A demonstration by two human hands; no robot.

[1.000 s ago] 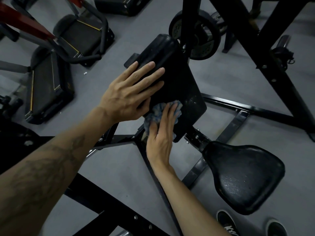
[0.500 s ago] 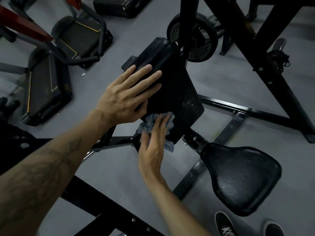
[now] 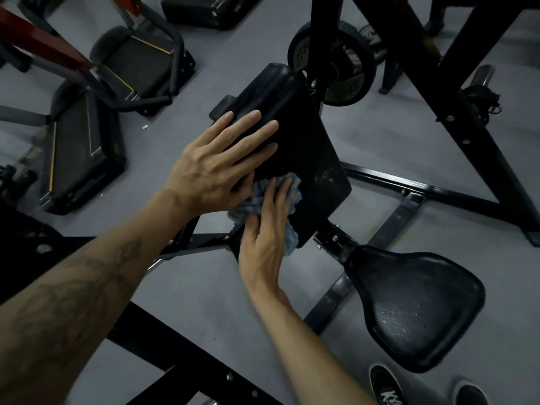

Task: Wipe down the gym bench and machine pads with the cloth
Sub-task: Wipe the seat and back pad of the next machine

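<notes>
Straight right hand [image 3: 264, 244] fingers [image 3: 280, 197] press the cloth [image 3: 292, 197] onto the pad [image 3: 306, 147]; left hand [image 3: 216, 168] fingers lie flat, spread. Cloth partly hidden.

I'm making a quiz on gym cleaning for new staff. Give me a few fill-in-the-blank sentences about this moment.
1. The right hand presses a blue ____ against the black pad.
2. The left hand rests flat on the ____.
3. The seat is coloured ____.
4. Behind the pad hangs a round weight ____.

Missing words: cloth; pad; black; plate
</notes>
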